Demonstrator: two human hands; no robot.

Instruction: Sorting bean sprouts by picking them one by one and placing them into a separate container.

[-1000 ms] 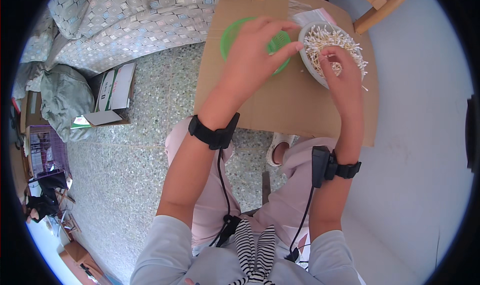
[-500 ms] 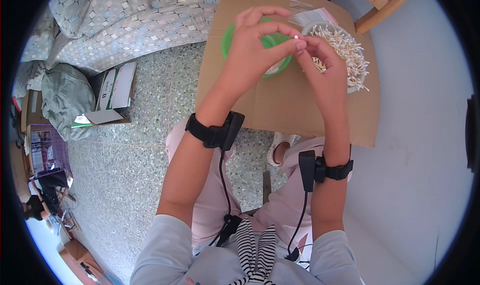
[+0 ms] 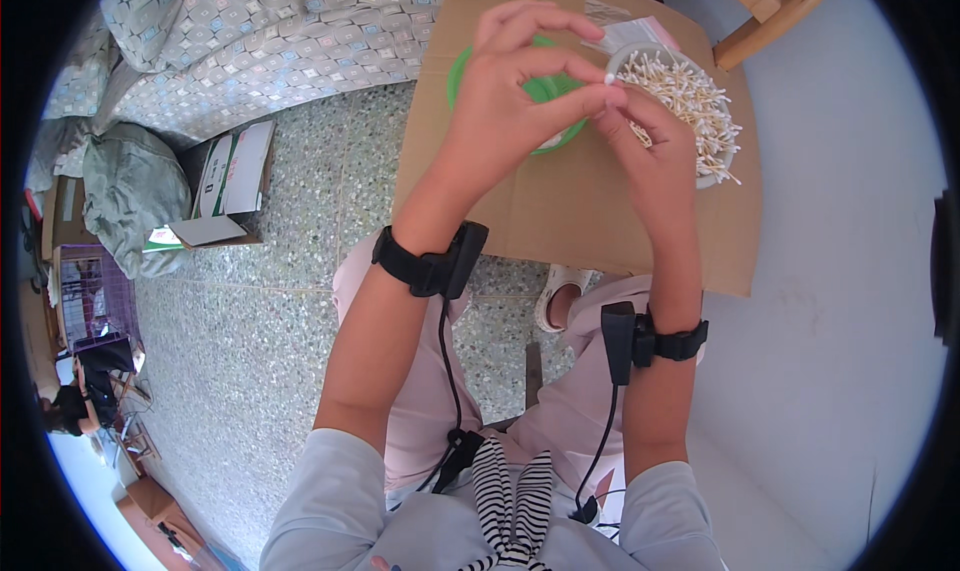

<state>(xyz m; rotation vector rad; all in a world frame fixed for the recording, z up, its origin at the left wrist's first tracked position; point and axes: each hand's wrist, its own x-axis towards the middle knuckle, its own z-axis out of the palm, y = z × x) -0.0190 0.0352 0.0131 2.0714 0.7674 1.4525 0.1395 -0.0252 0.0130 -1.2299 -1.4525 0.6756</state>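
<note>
My left hand [image 3: 500,106] and my right hand [image 3: 655,156] meet fingertip to fingertip above the cardboard surface. Between the pinched thumb and forefinger of the left one shows the white tip of a cotton swab [image 3: 610,78]. The right thumb and fingers are closed at the same spot, apparently on the hidden stick of that swab. Behind my left hand stands a green bowl [image 3: 459,74], mostly covered by it. A pale round bowl [image 3: 708,183], heaped with loose cotton swabs [image 3: 690,96], is just beyond my right hand.
The cardboard sheet [image 3: 560,221] lies under both bowls. Clear plastic packaging [image 3: 640,33] is at the far side. A wooden chair [image 3: 750,41] stands at the upper right by the wall. At left are an open carton [image 3: 232,176] and a grey-green sack [image 3: 135,191].
Both hands have shifted slightly to the right with the swab tip still between the fingertips. The bowls stay where they were.
</note>
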